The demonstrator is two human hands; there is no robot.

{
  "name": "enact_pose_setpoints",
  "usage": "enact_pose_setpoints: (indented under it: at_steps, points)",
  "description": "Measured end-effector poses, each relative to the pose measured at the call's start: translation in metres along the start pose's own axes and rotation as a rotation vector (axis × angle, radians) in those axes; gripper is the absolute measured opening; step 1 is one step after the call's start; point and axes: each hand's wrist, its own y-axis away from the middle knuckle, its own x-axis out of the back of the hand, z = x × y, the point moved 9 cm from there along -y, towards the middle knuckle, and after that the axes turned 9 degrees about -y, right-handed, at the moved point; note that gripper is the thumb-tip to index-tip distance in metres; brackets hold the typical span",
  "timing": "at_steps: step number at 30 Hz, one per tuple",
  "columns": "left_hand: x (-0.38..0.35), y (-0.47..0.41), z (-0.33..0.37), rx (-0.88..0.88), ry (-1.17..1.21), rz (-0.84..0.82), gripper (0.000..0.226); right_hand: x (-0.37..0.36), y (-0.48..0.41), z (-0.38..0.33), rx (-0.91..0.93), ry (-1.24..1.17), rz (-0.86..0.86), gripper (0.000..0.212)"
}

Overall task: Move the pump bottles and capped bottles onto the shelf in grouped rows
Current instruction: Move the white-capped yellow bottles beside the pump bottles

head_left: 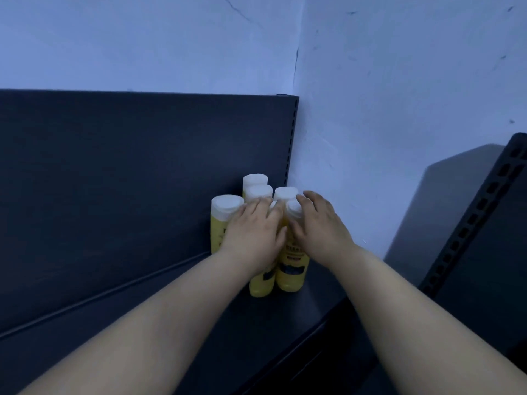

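1. Capped bottles (259, 192), yellow with white caps, stand upright in a tight cluster at the centre of the frame. They are on the dark shelf (176, 332), pushed into its far right corner against the back panel (114, 172) and beside the pale wall (399, 81).
2. Six bottles can be made out. Three caps show at the back, one bottle stands alone at the left edge of the cluster, and two are at the front under the hands.
3. The left hand (253, 232) comes in from the lower left and lies over the top of the front-left bottle (261, 283). It hides the cap. Its fingers are bent over the top and its thumb is pressed along the bottle's right side, so the hand is narrowly closed in a grip on it. The fingertips reach the caps just behind.
4. The right hand (320, 223) comes in from the lower right and grips the front-right bottle (292, 269) near the neck. The thumb is on the bottle's left side, the fingers curl round its right and far side, and the white cap shows between them.
5. The two held bottles touch side by side, and their bases appear to rest on the shelf.
6. At the right edge of the frame a second dark rack upright (482, 220) with rows of slots leans into view.
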Motion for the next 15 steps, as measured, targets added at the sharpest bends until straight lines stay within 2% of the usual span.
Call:
enact_pose_setpoints:
  at_steps: [5,7,9,11,15]
  points:
    - [-0.024,-0.037,-0.010,0.026,0.076,-0.031,0.033,-0.021,-0.033,0.006,-0.063,-0.019,0.049,0.045]
    - [-0.029,-0.046,-0.011,0.032,0.061,-0.057,0.031,-0.022,-0.039,0.006,-0.056,0.050,0.065,0.039]
    - [-0.031,-0.050,-0.008,0.017,0.018,-0.039,0.031,-0.016,-0.043,0.012,-0.094,0.006,0.135,0.035]
    - [-0.033,-0.051,-0.006,0.006,-0.008,0.003,0.030,-0.011,-0.043,0.022,-0.170,-0.043,0.188,0.039]
    - [-0.027,-0.051,-0.011,0.024,0.063,0.093,0.025,-0.014,-0.046,0.039,-0.281,-0.110,0.161,0.044]
